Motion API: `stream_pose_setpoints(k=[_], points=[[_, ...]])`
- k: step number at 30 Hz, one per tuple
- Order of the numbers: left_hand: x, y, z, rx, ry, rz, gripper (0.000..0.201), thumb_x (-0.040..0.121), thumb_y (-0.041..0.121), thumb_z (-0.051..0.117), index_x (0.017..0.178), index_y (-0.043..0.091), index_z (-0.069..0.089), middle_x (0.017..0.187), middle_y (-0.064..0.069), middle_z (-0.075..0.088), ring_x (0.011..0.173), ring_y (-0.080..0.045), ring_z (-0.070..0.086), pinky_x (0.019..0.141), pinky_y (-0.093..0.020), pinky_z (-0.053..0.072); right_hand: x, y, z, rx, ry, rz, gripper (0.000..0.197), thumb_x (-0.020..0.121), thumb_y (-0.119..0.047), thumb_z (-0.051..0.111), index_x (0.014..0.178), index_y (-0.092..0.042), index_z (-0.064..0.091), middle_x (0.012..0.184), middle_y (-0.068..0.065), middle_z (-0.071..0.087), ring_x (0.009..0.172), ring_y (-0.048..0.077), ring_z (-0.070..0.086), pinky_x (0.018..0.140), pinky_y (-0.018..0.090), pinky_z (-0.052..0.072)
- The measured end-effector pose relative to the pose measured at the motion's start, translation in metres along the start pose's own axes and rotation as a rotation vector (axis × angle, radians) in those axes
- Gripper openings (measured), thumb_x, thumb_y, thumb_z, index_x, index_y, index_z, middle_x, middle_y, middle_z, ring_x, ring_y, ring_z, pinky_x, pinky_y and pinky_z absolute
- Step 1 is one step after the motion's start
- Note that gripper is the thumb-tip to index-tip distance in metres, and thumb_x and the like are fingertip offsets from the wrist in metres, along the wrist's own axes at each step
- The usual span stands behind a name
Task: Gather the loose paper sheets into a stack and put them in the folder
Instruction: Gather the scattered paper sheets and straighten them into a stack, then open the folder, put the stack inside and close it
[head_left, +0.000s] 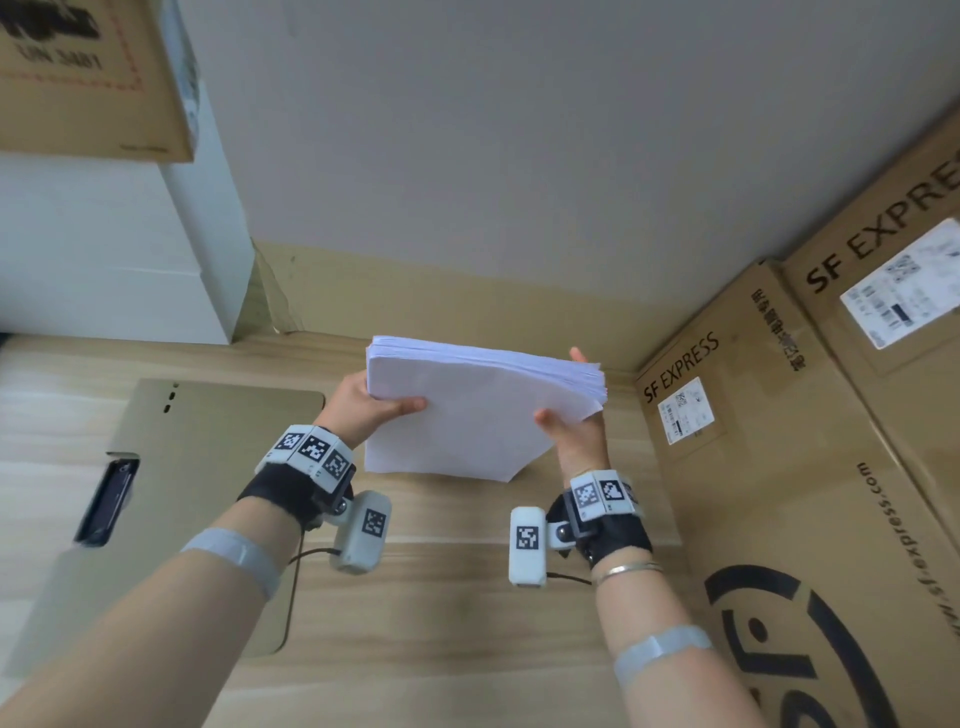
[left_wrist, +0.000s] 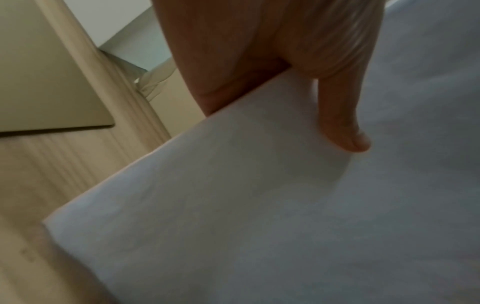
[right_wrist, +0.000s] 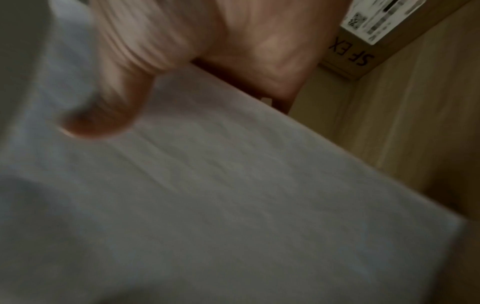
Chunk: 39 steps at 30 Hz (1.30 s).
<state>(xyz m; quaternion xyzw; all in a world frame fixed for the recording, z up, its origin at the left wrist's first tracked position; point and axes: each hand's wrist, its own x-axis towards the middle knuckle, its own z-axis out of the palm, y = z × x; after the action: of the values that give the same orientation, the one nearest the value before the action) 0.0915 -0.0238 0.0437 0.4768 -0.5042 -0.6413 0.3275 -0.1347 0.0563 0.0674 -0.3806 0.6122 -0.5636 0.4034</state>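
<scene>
Head view is showing both hands lifting the paper stack (head_left: 478, 410) clear of the counter (head_left: 441, 597). The left hand (head_left: 363, 402) is gripping its nine o'clock edge, thumb on top; the right hand (head_left: 571, 421) is gripping the three o'clock edge likewise. The far edges are looking slightly fanned. I'd say the gathering is about finished. The folder (head_left: 218, 441) is lying at nine o'clock, apparently shut, so one hand will probably need freeing to open it.
</scene>
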Motion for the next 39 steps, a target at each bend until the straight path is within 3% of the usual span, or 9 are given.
stream_pose_setpoints(k=[2,6,12,17,21,24,29,34,39], points=[[-0.001,-0.007,0.002,0.017,-0.024,-0.058,0.040,0.047,0.028,0.084,0.081,0.029,0.063,0.072,0.016,0.073,0.094,-0.019,0.064,0.089,-0.033,0.048,-0.003,0.009,0.006,-0.190,0.019,0.150,0.046,0.068,0.000,0.077,0.102,-0.022,0.056,0.091,-0.010,0.062,0.078,-0.005,0.062,0.093,0.029,0.052],[-0.004,-0.013,0.006,0.076,-0.017,-0.058,0.025,0.078,0.008,0.071,0.093,0.022,0.058,0.101,-0.003,0.061,0.107,-0.025,0.056,0.094,-0.035,0.043,-0.001,0.020,0.010,-0.294,0.036,0.307,0.030,0.068,-0.007,0.080,0.070,-0.026,0.057,0.084,-0.004,0.064,0.084,0.016,0.065,0.086,0.033,0.051],[-0.010,-0.022,-0.004,0.045,0.024,-0.056,0.042,0.048,0.037,0.077,0.086,0.031,0.062,0.093,0.004,0.066,0.100,-0.025,0.061,0.096,-0.040,0.046,-0.003,0.028,0.009,-0.174,-0.022,0.270,0.037,0.072,0.003,0.075,0.077,-0.027,0.055,0.083,-0.014,0.060,0.078,0.003,0.058,0.065,0.010,0.044],[-0.011,-0.042,-0.006,0.094,0.014,-0.135,0.032,0.074,0.003,0.074,0.083,0.030,0.058,0.089,0.007,0.063,0.099,-0.025,0.058,0.105,-0.047,0.042,-0.008,0.048,0.012,-0.252,-0.049,0.383,0.035,0.074,-0.004,0.075,0.102,-0.016,0.058,0.093,-0.002,0.059,0.082,0.010,0.057,0.053,0.004,0.045],[-0.010,-0.043,-0.002,0.068,0.046,-0.130,0.038,0.076,0.001,0.071,0.082,0.033,0.052,0.089,0.008,0.059,0.103,-0.023,0.054,0.104,-0.047,0.042,-0.011,0.059,0.017,-0.307,-0.027,0.437,0.047,0.077,-0.013,0.075,0.119,-0.007,0.056,0.102,-0.001,0.058,0.095,0.012,0.053,0.068,0.014,0.043],[-0.005,-0.043,-0.005,0.089,0.086,-0.158,0.025,0.067,0.018,0.077,0.082,0.027,0.059,0.098,-0.009,0.066,0.104,-0.031,0.059,0.101,-0.047,0.045,-0.008,0.059,0.022,-0.315,0.046,0.403,0.035,0.078,-0.011,0.073,0.109,0.002,0.063,0.097,0.009,0.064,0.091,0.018,0.060,0.055,0.017,0.045],[-0.001,-0.058,-0.023,0.180,0.164,-0.331,0.037,0.075,0.015,0.075,0.106,-0.004,0.067,0.107,-0.022,0.068,0.101,-0.035,0.065,0.095,-0.042,0.050,-0.015,0.061,0.043,-0.379,0.065,0.350,0.036,0.086,-0.016,0.066,0.111,0.008,0.060,0.101,0.010,0.062,0.103,0.021,0.060,0.080,0.019,0.037],[-0.016,-0.077,-0.051,0.290,0.224,-0.388,0.037,0.081,0.014,0.067,0.116,0.002,0.061,0.109,-0.015,0.066,0.100,-0.031,0.064,0.089,-0.035,0.050,-0.030,0.074,0.072,-0.396,0.033,0.438,0.048,0.086,-0.013,0.064,0.126,0.009,0.049,0.127,0.014,0.057,0.119,0.025,0.054,0.091,0.023,0.038],[-0.038,-0.100,-0.103,0.350,0.411,-0.379,0.007,0.084,0.003,0.062,0.082,0.010,0.060,0.116,-0.027,0.064,0.070,-0.026,0.067,0.068,-0.032,0.054,-0.045,0.081,0.085,-0.414,0.028,0.487,0.045,0.087,-0.011,0.063,0.125,0.009,0.050,0.128,0.015,0.057,0.110,0.020,0.055,0.087,0.022,0.038]])
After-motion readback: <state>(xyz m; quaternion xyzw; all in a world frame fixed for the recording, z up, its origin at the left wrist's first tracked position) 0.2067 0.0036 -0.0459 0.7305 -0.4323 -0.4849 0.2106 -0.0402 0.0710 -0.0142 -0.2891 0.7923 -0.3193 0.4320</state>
